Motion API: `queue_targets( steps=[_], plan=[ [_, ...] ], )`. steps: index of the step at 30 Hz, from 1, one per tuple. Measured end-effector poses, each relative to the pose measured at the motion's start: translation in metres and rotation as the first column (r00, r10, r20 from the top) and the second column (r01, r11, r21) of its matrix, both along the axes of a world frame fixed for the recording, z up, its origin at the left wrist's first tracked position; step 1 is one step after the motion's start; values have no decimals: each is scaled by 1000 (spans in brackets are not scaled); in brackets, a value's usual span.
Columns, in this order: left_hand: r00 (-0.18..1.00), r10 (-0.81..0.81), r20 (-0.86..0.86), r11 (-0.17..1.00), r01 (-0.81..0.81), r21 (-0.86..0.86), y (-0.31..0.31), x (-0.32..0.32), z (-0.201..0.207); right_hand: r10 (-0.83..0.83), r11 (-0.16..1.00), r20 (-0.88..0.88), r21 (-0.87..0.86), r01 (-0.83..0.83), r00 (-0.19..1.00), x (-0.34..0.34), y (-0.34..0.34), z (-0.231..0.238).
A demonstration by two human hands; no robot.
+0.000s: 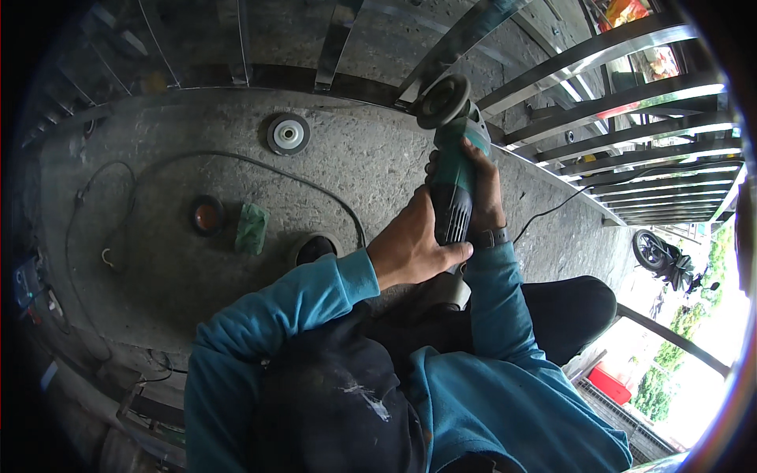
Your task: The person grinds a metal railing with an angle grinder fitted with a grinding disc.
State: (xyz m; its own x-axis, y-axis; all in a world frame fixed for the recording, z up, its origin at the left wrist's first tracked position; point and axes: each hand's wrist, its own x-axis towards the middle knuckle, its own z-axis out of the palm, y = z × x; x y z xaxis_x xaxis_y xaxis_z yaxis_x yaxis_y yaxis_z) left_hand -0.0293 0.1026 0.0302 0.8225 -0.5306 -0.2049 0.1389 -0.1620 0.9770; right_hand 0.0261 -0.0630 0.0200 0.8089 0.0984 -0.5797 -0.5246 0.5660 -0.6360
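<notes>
A green and black angle grinder (pixel 455 175) is held in both my hands, its head pointing away from me. My left hand (pixel 412 243) wraps round the black rear of its body, thumb across the back end. My right hand (pixel 486 188) grips the green body from the right side, nearer the head. At the front of the tool sits a round grinding disc (pixel 444 101), tilted and close to the lower rail of a metal railing (pixel 371 88). I cannot tell whether the disc touches the metal or spins.
On the concrete floor (pixel 181 276) lie a round disc with a pale hub (pixel 289 134), a dark ring-shaped thing with an orange-brown middle (pixel 207 215) and a green block (pixel 252 229). A black cable (pixel 300 179) curves across the floor at left. A motorcycle (pixel 670 258) stands far right.
</notes>
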Motion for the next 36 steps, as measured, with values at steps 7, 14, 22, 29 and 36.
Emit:
queue_targets(
  steps=[7,14,22,29,36],
  plan=[
    [1000,-2,8,996,1,89,9,17,6,5,998,19,56,-7,1000,11,10,2],
    [998,-62,-23,995,63,79,11,17,5,-37,998,24,-57,38,999,4,9,5],
    [999,-39,14,990,36,136,12,20,9,6,1000,17,-16,-6,1000,12,14,6],
    [985,-127,-118,986,139,97,8,20,5,-16,989,-21,-145,12,1000,4,4,14],
    [970,-76,-229,990,46,-134,8,14,-16,30,902,71,-432,4,997,6,9,17]
  ],
)
